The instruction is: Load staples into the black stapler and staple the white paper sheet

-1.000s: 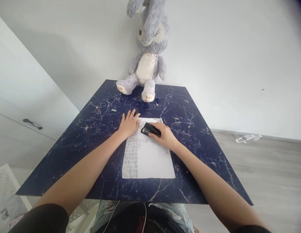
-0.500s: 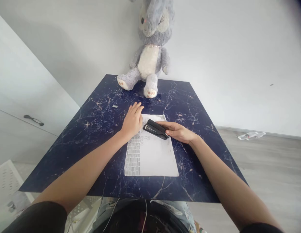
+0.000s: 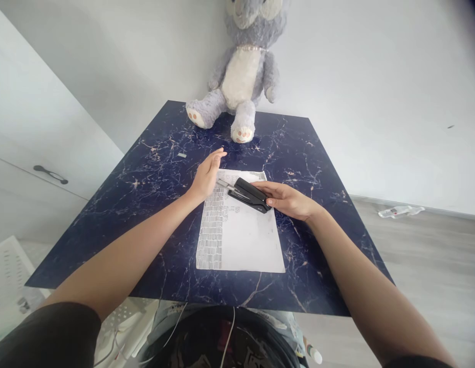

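A white printed sheet of paper (image 3: 243, 240) lies on the dark blue marbled table (image 3: 145, 204). My right hand (image 3: 287, 198) grips a black stapler (image 3: 249, 194) over the sheet's far end, the stapler's jaw slightly apart and pointing left. My left hand (image 3: 207, 172) is open, fingers straight and together, tilted on edge at the sheet's far left corner, just left of the stapler's tip.
A grey plush rabbit (image 3: 243, 76) sits at the table's far edge against the wall. A small strip of staples (image 3: 182, 155) lies on the table to the left. A white cabinet (image 3: 38, 153) stands on the left; a plastic bottle (image 3: 400, 210) lies on the floor at right.
My left hand lifted from lying flat on the paper to standing on edge. My right hand shifted to the stapler's right end and raised it; its jaw now gapes slightly.
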A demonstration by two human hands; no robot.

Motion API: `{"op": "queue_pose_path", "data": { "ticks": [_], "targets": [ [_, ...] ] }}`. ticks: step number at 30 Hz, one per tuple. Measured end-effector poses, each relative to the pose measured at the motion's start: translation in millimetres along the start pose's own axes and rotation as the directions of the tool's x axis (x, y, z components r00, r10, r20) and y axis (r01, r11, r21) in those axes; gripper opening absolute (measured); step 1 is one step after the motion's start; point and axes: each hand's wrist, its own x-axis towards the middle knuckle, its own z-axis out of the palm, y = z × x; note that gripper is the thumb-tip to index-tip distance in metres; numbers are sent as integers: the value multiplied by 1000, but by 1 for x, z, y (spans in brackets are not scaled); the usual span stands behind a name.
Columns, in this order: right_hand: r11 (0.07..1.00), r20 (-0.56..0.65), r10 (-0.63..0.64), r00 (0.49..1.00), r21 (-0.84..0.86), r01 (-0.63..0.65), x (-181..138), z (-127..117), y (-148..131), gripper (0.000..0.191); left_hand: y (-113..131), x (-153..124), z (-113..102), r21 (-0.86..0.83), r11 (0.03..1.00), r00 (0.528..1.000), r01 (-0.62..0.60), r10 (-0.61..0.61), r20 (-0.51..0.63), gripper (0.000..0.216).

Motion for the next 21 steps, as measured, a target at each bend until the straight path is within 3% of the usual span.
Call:
{"op": "queue_pose_path", "data": {
  "ticks": [7, 11, 14, 16, 18, 21],
  "targets": [
    [960, -41, -93, 995, -267, 79, 2, 6, 0, 60, -5, 2, 0, -190, 977, 995, 94, -89, 35, 56],
    [785, -143, -142, 979, -619, 24, 5, 24, 2, 54, 7, -1, -2, -126, 992, 1000, 13, -12, 9, 51],
    [696, -204, -260, 944, -717, 36, 6, 36, 4, 49, 14, -3, -1, -171, 985, 1000, 1, -2, -9, 49],
    [633, -224, -382, 897, -770, 77, 7, 40, 5, 53, 17, -3, 1, -320, 944, 996, 81, -64, 62, 48],
    [540, -220, -490, 844, -836, 96, 7, 40, 4, 55, 19, -2, 3, -450, 867, 968, 214, -129, 214, 42],
    [420, -167, -540, 825, -903, 92, 8, 38, 2, 50, 18, -2, 3, -531, 767, 910, 362, -165, 381, 35]
  ]
}}
